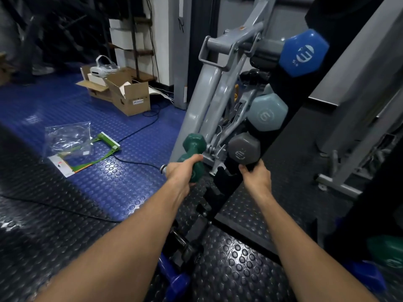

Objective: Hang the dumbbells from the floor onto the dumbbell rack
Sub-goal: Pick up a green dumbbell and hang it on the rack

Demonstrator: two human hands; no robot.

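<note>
From the head camera, our left hand [182, 171] wraps the handle of the green dumbbell [193, 153] beside the black rack [281, 131], while our right hand [255, 177] pinches the rack's edge under the grey dumbbell [244, 149]. We should steady the rack, then lower the handle squarely into a free slot below.

Bare forearms, ringed left hand [182, 174]

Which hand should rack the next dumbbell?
Left. The left hand already grips the green dumbbell beside the rack, near its free slots. The right hand is occupied at the gray dumbbell.
</note>
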